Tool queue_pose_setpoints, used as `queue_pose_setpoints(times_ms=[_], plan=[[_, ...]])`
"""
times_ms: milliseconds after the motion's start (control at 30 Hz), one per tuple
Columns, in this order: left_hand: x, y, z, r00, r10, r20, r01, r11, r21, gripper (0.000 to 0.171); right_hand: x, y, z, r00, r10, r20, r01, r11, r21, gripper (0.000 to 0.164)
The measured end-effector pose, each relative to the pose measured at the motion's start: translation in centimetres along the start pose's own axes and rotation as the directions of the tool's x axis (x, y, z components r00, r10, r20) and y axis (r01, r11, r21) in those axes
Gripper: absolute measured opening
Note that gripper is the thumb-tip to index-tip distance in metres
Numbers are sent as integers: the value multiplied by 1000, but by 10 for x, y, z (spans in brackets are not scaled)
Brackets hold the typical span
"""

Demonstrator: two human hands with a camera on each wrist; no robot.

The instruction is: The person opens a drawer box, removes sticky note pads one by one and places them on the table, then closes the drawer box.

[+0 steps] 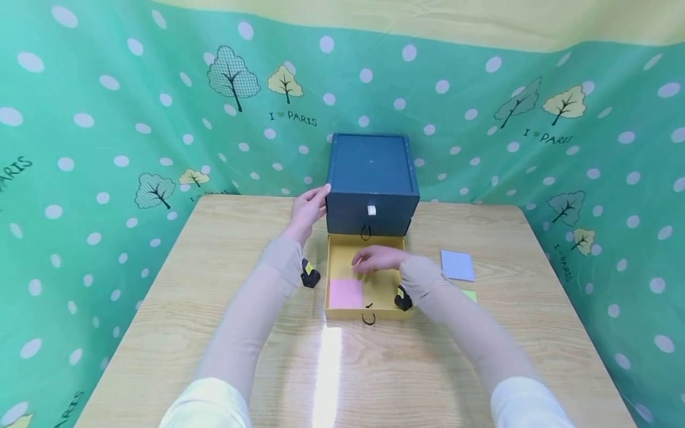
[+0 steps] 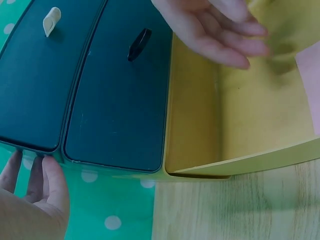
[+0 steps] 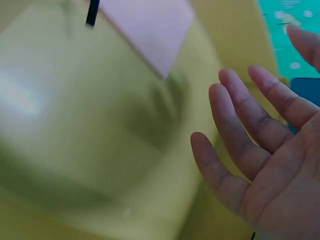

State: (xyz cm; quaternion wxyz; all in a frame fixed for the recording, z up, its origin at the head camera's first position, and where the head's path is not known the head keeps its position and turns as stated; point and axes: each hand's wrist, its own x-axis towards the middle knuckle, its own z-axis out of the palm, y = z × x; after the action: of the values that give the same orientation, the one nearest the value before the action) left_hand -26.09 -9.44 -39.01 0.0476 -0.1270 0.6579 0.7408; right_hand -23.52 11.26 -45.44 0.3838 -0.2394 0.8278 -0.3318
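A dark blue drawer box [image 1: 371,166] stands at the back of the table, its yellow bottom drawer [image 1: 382,291] pulled out toward me. My left hand [image 1: 309,209] touches the left side of the box, fingers extended along its edge; the left wrist view shows those fingertips [image 2: 49,167] at the upper drawer's corner. Over the yellow drawer hovers my right hand [image 1: 377,259], holding nothing, its fingers spread and slightly bent in the right wrist view. A pink square of paper [image 1: 345,293] lies in the drawer's front left corner.
Right of the drawer, a blue square of paper [image 1: 457,265] lies on the wooden table [image 1: 241,238], with a green one [image 1: 470,295] partly hidden by my right forearm. An upper drawer has a white pull tab [image 1: 371,210]. A green dotted curtain [image 1: 160,101] hangs behind.
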Motion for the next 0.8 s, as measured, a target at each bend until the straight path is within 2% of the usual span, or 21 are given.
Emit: queue_pose_setpoints(times_ms=[100, 233, 500, 700, 800], plan=[[-1, 0, -1, 1000, 8, 1, -8, 1000, -7, 51, 7, -1, 0, 1000, 22, -8, -23, 991, -131, 39], [-2, 0, 1, 1000, 12, 2, -12, 1000, -10, 51, 11, 3, 1, 998, 63, -18, -66, 968, -243, 42], [-4, -1, 1, 1000, 29, -3, -29, 1000, -3, 52, 29, 7, 9, 996, 87, -24, -90, 941, -326, 53], [-4, 0, 1, 999, 20, -25, -20, 1000, -11, 50, 40, 11, 19, 999, 34, -37, -48, 867, -496, 60], [-4, 0, 2, 1000, 18, -23, -18, 1000, -7, 50, 42, 11, 22, 998, 31, -49, -52, 844, -534, 58]])
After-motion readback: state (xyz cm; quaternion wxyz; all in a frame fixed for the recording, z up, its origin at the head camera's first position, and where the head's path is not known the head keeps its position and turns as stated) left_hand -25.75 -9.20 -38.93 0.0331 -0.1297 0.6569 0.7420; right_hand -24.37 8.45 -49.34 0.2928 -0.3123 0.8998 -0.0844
